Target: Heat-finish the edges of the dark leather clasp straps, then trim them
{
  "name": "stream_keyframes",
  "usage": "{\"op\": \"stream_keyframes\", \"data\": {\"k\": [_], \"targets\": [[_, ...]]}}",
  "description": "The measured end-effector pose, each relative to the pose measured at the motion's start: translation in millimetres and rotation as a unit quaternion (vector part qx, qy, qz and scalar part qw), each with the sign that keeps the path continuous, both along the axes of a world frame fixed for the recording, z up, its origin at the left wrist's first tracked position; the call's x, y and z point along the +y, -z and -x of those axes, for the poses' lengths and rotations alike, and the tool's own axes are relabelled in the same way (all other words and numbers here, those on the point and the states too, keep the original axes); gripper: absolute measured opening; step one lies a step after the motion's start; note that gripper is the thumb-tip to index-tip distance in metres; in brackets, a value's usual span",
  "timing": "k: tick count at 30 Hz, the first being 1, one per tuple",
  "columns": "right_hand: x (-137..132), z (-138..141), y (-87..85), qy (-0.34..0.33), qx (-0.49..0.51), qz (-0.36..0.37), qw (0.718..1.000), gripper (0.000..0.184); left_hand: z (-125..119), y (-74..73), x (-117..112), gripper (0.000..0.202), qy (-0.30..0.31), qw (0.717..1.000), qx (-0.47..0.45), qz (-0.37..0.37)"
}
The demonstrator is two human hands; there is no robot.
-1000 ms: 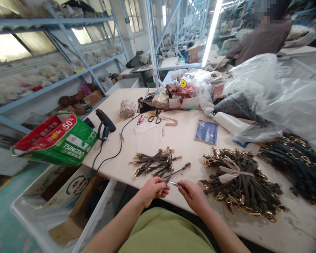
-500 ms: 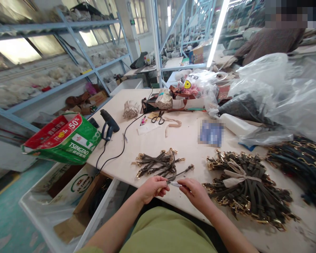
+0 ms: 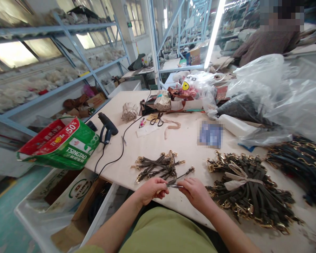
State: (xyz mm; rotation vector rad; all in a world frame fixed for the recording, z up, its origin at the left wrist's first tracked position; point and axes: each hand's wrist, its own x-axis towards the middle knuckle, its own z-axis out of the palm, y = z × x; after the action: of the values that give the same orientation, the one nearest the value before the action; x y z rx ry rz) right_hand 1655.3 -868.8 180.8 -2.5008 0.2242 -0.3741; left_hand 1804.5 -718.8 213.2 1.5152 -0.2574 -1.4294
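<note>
Your left hand (image 3: pixel 152 190) is closed on a buckled leather strap (image 3: pixel 180 176), and your right hand (image 3: pixel 197 193) pinches a small metal blade (image 3: pixel 173 186) at the table's (image 3: pixel 116 154) near edge. Brace both wrists there, clear of the loose strap pile (image 3: pixel 156 167) just beyond.

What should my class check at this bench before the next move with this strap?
1. Left hand holding strap: ok.
2. Right hand holding blade: ok.
3. Blade edge placed on strap: cannot tell, too small to see.
4. Heat gun away from hands: ok.
5. Scissors away from hands: ok.
</note>
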Motion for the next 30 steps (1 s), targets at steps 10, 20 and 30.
{"op": "stream_keyframes", "data": {"k": [10,20,30], "targets": [[4,-11,8.0,0.019,-0.013,-0.064,0.998,0.022,-17,-0.5,-2,0.023,0.005,1.000,0.004,-0.010],[13,-8,14.6,0.029,-0.029,-0.062,0.997,0.023,-6,1.5,5,0.026,-0.009,1.000,0.015,-0.021],[16,10,21.4,0.066,-0.026,-0.110,0.991,0.025,11,8.0,8,0.023,0.001,1.000,0.000,-0.006]]}}
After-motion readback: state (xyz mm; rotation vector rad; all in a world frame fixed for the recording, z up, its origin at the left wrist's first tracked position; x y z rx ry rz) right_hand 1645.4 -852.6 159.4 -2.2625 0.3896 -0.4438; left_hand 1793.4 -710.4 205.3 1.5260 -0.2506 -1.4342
